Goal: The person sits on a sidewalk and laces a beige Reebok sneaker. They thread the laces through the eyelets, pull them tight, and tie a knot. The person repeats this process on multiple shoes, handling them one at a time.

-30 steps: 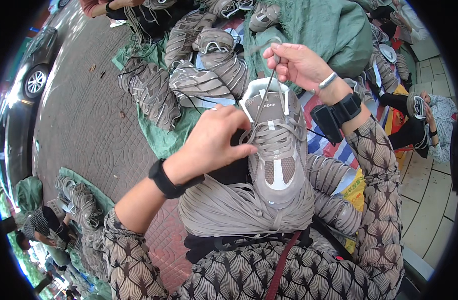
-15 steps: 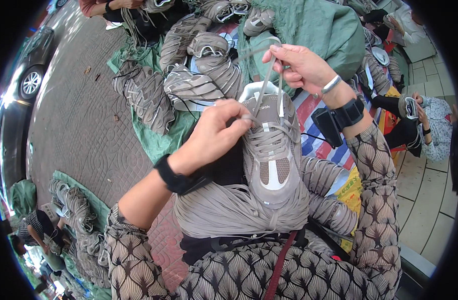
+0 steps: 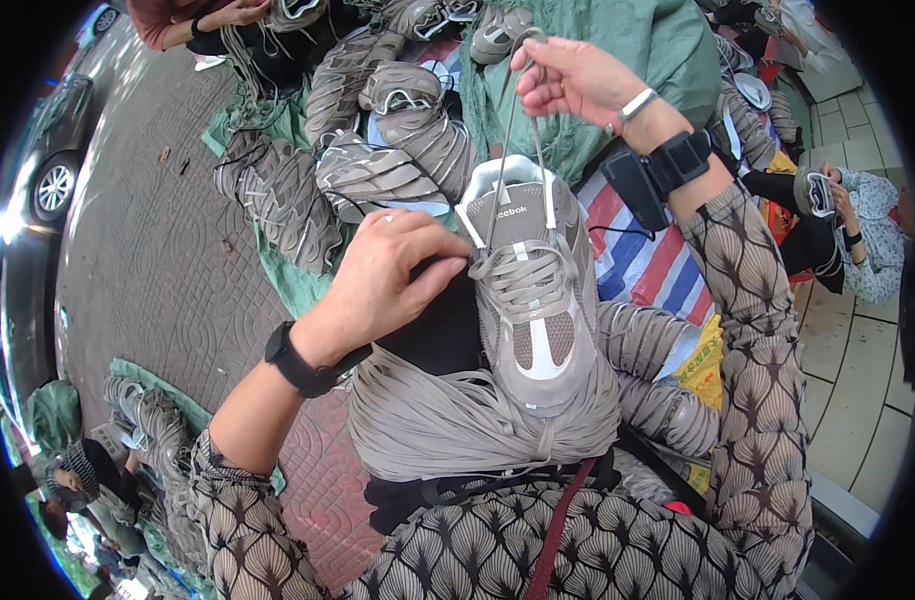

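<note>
A grey sneaker (image 3: 555, 350) with a white collar rests on my lap, toe toward me. Grey flat laces (image 3: 528, 278) cross its front. My right hand (image 3: 570, 85), raised beyond the heel, pinches a lace whose two strands run taut down to the upper eyelets. My left hand (image 3: 393, 268) is at the shoe's left side, fingers curled and thumb against the index finger near the eyelet edge. What lies between those fingertips, if anything, is hidden. Under the toe, a thick bundle of loose grey laces (image 3: 428, 415) spreads across my lap.
Several grey sneakers (image 3: 413, 165) wound with laces lie ahead on green sacking. A large green sack (image 3: 638, 50) and striped sheet (image 3: 643, 240) are ahead right. More shoes (image 3: 648, 340) lie at my right. Other people (image 3: 868, 240) handle shoes nearby; a car (image 3: 43, 190) stands left.
My right hand has risen up and left, drawing the lace farther up. My left hand has moved left and slightly down, from the tongue to the shoe's side edge.
</note>
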Demonstrator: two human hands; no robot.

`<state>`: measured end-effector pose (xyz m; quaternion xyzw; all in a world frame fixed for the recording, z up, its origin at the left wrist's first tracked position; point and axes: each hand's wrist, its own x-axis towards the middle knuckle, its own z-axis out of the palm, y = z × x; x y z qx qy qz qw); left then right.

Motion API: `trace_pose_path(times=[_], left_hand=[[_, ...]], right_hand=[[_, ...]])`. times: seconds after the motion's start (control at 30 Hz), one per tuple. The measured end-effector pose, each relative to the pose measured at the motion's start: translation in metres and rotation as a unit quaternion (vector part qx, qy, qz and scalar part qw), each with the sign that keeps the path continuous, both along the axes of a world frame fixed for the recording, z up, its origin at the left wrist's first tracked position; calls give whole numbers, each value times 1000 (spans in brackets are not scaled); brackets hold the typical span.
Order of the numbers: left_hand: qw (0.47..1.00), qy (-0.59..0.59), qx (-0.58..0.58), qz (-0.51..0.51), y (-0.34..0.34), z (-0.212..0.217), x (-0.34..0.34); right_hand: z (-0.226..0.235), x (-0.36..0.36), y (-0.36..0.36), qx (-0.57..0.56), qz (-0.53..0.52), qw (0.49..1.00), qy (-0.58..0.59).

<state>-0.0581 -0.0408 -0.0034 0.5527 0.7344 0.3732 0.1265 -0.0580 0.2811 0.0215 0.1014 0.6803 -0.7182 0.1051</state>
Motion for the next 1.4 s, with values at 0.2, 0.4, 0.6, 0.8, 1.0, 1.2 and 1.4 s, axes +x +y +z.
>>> trace_pose_path(times=[0.2, 0.4, 0.6, 0.8, 1.0, 1.2, 1.4], left_hand=[[994, 54, 81, -50, 66, 11, 27], [981, 178, 71, -35, 89, 12, 37], [965, 245, -26, 94, 87, 11, 24], [999, -35, 3, -8, 80, 16, 33], [984, -107, 53, 134, 58, 1, -4], [891, -452, -51, -6, 84, -3, -28], [743, -658, 102, -61, 125, -32, -44]], right_hand=[[5, 1, -1, -16, -8, 1000, 10], [1, 15, 8, -27, -13, 999, 28], [4, 13, -2, -19, -15, 999, 43], [1, 8, -14, -17, -9, 993, 113], [-15, -22, 1, 51, -11, 962, 269], [4, -41, -11, 82, 25, 979, 185], [-1, -46, 11, 249, -56, 967, 22]])
